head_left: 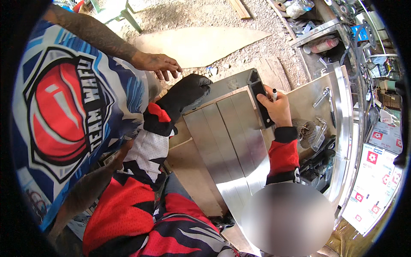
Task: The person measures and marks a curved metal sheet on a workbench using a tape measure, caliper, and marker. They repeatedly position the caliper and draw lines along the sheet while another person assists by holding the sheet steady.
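Note:
My left hand (188,93), in a black glove, is curled at the left end of a flat grey metal piece (233,82) lying across the panel's far end; its fingertips are partly hidden. In my bare right hand (277,109) is a marker (274,95), white with a black end, pinched by thumb and fingers. That hand rests beside a dark metal channel (258,91) with holes, which sits at the panel's far right corner. Beneath lies a long, shiny sheet metal panel (222,137) with lengthwise lines, reaching toward me.
On my left stands a person in a blue jersey (72,111), one bare hand (157,65) close to my glove. Clamps (322,97) and a perforated metal piece (306,133) lie right on the wooden tabletop (299,99). A blurred round shape (287,218) covers the panel's near end.

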Motion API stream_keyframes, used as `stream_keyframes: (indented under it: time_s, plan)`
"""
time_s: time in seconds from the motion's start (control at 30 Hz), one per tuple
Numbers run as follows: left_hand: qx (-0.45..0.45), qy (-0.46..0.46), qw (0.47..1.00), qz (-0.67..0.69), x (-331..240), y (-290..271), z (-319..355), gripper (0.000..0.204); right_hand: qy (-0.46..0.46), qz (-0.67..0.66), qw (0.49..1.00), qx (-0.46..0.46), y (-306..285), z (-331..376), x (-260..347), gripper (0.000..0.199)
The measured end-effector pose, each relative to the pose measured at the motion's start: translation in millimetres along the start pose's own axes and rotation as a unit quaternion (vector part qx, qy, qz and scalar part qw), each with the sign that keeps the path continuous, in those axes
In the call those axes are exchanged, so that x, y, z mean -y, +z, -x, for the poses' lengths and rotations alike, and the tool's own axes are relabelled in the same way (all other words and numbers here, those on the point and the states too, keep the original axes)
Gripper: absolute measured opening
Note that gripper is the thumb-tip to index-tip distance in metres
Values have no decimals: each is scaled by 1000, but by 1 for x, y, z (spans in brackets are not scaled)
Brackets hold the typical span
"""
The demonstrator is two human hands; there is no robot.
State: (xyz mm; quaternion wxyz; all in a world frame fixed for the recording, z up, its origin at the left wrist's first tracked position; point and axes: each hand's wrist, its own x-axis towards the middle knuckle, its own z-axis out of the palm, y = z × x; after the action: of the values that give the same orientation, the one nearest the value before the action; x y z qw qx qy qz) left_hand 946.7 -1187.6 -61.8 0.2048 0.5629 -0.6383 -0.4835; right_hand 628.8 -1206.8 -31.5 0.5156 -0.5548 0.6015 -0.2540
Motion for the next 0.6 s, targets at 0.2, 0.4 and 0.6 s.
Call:
stream_keyframes:
  time_s: [0.2, 0.4, 0.6]
  plan:
    - [27, -36, 999, 22, -2, 1, 7, 30, -10, 57, 998, -24, 6, 10, -6, 46]
    - [50, -23, 998, 10, -6, 0, 14, 27, -19, 12, 999, 49, 2, 17, -8, 49]
    - [143, -56, 988, -21, -8, -8, 17, 31, -54, 85, 993, 58, -2, 29, -10, 74]
